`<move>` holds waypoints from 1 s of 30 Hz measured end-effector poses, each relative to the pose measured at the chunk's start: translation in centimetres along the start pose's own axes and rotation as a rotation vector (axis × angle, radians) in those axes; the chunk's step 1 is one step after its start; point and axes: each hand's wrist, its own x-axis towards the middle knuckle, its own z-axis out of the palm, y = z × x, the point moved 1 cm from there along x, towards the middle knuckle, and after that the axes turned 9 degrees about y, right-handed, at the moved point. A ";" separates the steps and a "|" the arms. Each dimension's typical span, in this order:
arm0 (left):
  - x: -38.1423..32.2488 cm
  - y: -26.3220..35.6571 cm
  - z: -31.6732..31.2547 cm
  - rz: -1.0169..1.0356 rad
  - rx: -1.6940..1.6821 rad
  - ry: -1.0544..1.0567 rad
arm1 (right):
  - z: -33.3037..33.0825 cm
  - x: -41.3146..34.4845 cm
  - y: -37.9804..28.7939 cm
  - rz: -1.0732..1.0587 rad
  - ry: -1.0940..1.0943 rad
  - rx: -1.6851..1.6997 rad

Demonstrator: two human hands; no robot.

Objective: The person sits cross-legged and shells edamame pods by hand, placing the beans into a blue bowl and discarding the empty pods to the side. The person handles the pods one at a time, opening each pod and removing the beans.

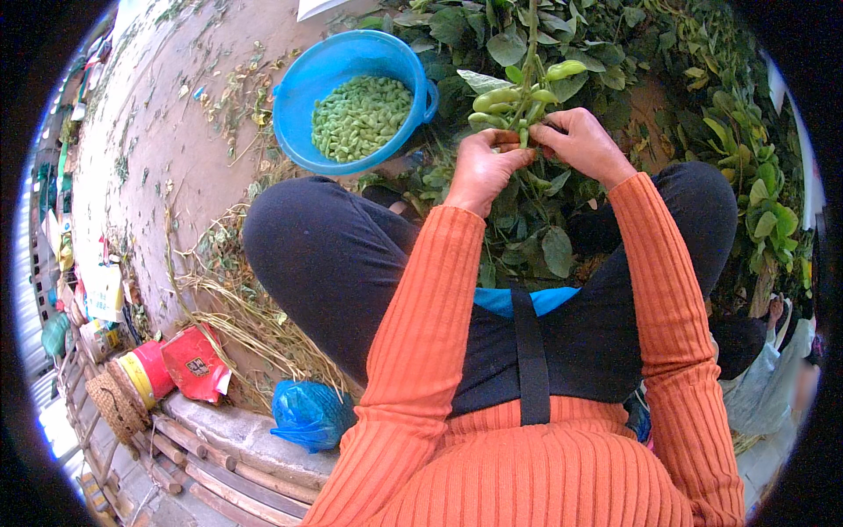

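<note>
A leafy soybean stalk (531, 59) with several plump green pods (495, 100) hangs in front of me, its lower end between my hands. My left hand (484, 165) pinches at the base of the stalk, thumb and fingers around a green piece. My right hand (583, 145) grips close beside it, its thumb and forefinger at the stalk just under the pods. The fingertips of both hands nearly meet, and what lies between them is partly hidden. Left of my hands stands a blue plastic basin (290, 141) with many loose green pods (362, 118) in it.
Cut soybean plants (685, 39) are heaped ahead and to the right. Dry stalks (263, 323) and a blue plastic bag (309, 414) lie at the lower left, near a red bag (195, 362) and wooden poles (244, 487). Another person (767, 369) sits at the right edge.
</note>
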 end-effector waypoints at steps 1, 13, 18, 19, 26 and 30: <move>0.0 -0.1 0.0 0.010 0.004 -0.002 | 0.1 -0.1 0.0 0.031 0.011 0.024; 1.3 -2.0 0.2 0.197 0.099 -0.010 | 0.1 -0.2 -0.4 0.275 -0.034 0.170; 1.3 -2.3 0.4 0.198 0.085 -0.005 | 0.0 -0.1 -0.3 0.364 -0.060 0.176; 1.3 -2.3 0.4 0.201 0.081 -0.009 | 0.0 -0.1 -0.4 0.390 -0.068 0.201; 0.2 -0.5 -0.2 0.010 0.057 -0.142 | -0.7 0.0 -0.2 0.484 -0.105 0.287; 0.4 -0.5 -0.5 -0.022 0.024 -0.129 | -1.0 0.3 0.2 0.490 -0.163 0.295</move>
